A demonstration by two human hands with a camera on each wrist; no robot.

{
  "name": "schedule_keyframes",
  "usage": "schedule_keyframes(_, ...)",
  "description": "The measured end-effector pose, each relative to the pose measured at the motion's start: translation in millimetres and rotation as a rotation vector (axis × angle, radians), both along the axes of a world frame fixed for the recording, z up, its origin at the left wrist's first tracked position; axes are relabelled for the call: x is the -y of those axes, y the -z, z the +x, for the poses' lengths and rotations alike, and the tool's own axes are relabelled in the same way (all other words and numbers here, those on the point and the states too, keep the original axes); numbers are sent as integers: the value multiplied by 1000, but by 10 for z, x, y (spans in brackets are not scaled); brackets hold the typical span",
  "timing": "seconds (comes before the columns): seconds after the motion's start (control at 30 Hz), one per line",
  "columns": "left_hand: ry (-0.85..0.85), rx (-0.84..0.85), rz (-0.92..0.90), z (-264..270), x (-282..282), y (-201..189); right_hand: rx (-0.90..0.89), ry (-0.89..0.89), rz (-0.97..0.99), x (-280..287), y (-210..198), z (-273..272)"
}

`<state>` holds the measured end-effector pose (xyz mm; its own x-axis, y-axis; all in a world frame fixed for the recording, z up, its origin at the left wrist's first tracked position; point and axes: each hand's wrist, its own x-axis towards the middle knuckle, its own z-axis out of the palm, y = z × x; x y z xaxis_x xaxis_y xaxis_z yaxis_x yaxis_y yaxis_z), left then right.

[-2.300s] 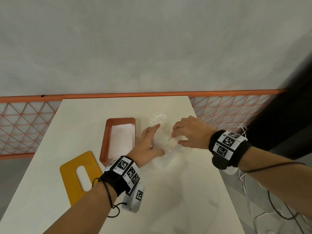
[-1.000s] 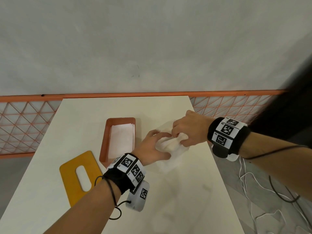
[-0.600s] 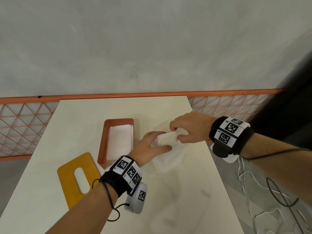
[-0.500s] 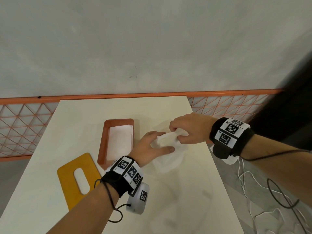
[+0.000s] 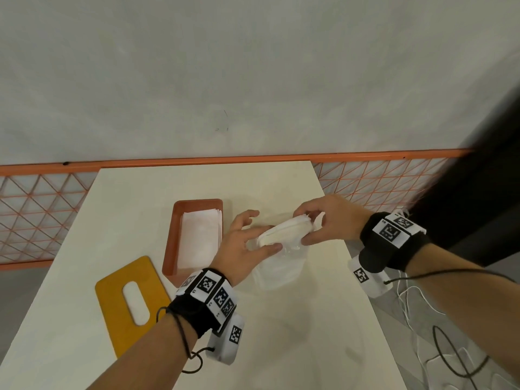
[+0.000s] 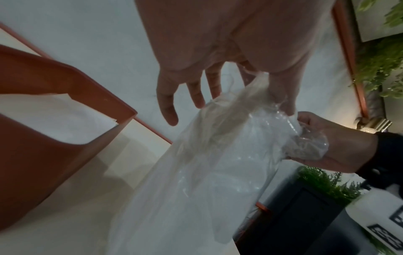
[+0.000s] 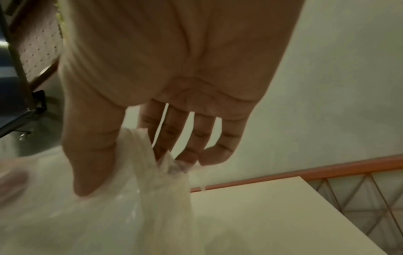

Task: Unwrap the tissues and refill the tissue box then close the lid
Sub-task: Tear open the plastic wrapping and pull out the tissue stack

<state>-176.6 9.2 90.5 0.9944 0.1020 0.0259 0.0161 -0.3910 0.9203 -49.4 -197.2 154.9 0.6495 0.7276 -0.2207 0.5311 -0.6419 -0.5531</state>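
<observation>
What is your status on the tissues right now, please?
Left hand and right hand both grip the tissues, lifted, wrapper hanging half off. Box open, lid beside it. Nothing in the way.

box (image 5: 171,243): orange
lid (image 5: 112,311): yellow
tissues (image 5: 284,233): white
wrap (image 5: 281,271): clear
worktop (image 5: 295,333): cream
wristbands (image 5: 208,296): black, white square-code tags
</observation>
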Motion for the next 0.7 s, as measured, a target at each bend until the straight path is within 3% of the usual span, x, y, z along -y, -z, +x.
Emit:
schedule_keyframes(0.3,-27,-61,-9,38,-52,64,-206,155,288,38,123,-60)
schedule_keyframes(0.53,-38,4,-146,46,-27,76,-241,174,284,67,304,-143)
schedule_keyframes(0.7,4,-88,-28,24,-57,88,-353,246,413,57,301,-176)
